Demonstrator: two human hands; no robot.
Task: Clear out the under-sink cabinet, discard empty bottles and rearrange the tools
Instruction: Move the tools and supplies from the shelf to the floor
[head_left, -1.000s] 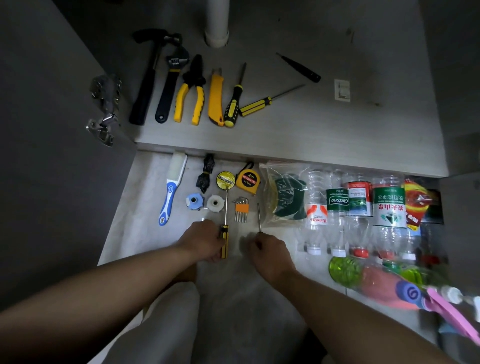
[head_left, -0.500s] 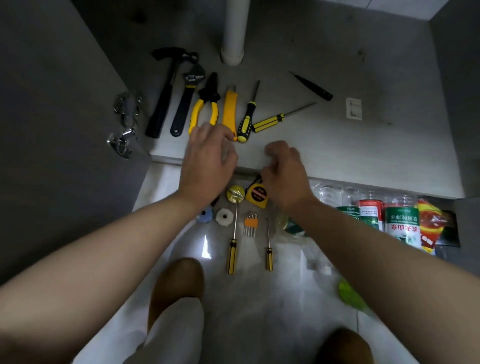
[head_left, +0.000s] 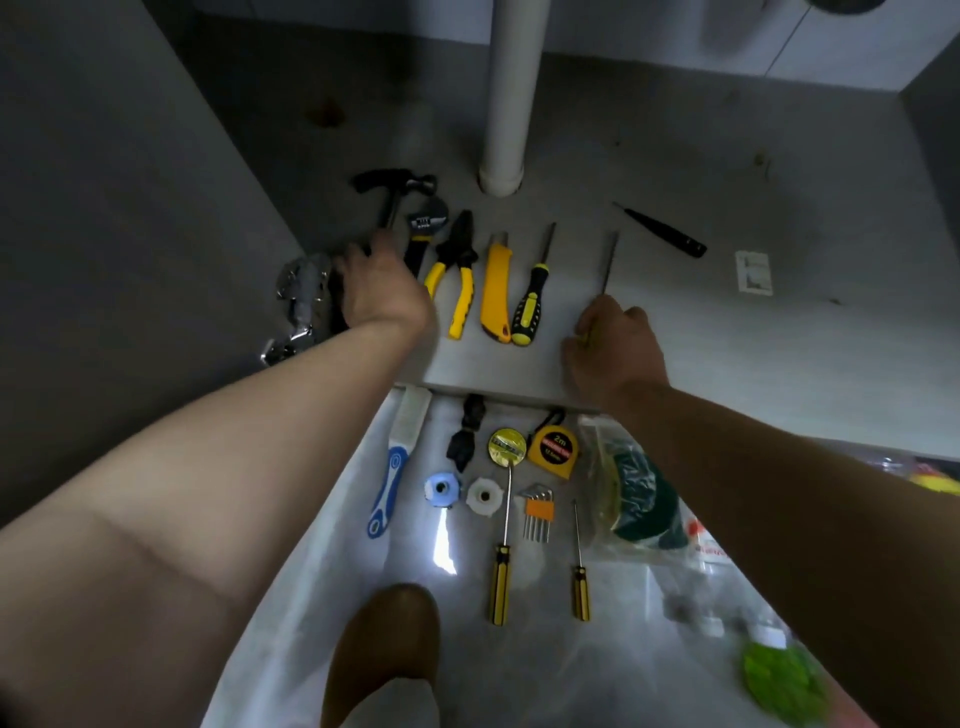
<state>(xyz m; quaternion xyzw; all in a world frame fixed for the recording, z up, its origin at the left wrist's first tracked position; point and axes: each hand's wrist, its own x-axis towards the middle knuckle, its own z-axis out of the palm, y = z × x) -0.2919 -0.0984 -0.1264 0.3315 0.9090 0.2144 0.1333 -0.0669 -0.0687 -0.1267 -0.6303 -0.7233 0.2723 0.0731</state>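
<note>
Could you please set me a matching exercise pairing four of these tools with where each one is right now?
Things: 1 hammer; 2 knife; 3 screwdriver; 4 tape measure.
Places: A on the floor, at the cabinet's front edge; B gripped by the right hand; C in the cabinet, just right of the pliers; D in the cabinet, leftmost tool.
Pairs: 1-D; 2-C; 3-B; 4-A.
</note>
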